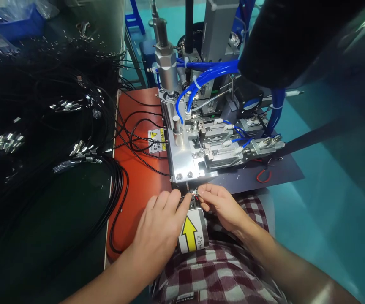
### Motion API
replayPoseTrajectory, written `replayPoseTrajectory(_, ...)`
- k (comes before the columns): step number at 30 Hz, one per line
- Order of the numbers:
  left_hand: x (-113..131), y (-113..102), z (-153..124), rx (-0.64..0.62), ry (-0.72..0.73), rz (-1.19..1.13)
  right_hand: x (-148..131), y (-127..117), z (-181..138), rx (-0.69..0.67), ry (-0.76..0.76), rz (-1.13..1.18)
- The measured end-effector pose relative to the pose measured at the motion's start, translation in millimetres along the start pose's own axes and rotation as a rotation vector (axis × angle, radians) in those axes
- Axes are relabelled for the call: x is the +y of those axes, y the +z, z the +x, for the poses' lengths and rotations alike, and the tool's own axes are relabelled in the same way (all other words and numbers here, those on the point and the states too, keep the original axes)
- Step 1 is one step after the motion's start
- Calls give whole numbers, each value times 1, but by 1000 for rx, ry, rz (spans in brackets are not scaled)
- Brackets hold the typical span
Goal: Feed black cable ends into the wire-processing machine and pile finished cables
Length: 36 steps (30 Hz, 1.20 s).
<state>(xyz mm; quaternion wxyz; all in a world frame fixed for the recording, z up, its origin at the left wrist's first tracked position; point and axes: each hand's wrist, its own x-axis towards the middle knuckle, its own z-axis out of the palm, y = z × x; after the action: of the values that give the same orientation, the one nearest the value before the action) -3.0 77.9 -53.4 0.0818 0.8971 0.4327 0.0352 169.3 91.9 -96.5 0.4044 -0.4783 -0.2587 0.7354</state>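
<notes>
My left hand [162, 221] rests at the front edge of a small metal fixture machine [198, 143], its fingers pressed together on a thin black cable end. My right hand [222, 204] pinches the cable's tip [195, 194], a small metal terminal with red and white wire showing. Both hands meet just below the machine's aluminium plate, above a curved label with a yellow arrow [192, 233]. Blue air hoses [201, 78] loop over the machine.
A big heap of black cables with silver terminals [43, 126] covers the left side. An orange mat [138, 169] lies beneath the machine, and cables trail over it. A yellow warning sticker [156, 140] sits on the machine's left side. A dark lamp shade [296, 38] hangs at top right.
</notes>
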Motion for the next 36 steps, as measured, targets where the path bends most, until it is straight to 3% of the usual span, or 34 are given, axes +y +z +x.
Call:
replayPoseTrajectory(5,5,7,0,-20,-63,-163,6,-3,-2,25,-48,-46)
replayPoseTrajectory(17,-8,7,3,75,4,-237,14,11,-13,196,-110,-165)
replayPoseTrajectory(22,-10,8,5,88,7,-274,23,6,-15,318,-357,-500)
replayPoseTrajectory(26,-11,7,5,85,8,-287,12,3,-19,308,-605,-839)
replayPoseTrajectory(28,-11,8,4,81,7,-294,4,4,-20,287,-660,-910)
replayPoseTrajectory(30,-11,8,4,79,8,-303,-1,6,-19,279,-613,-858)
replayPoseTrajectory(36,-11,9,5,71,5,-340,8,2,-8,165,-216,-347)
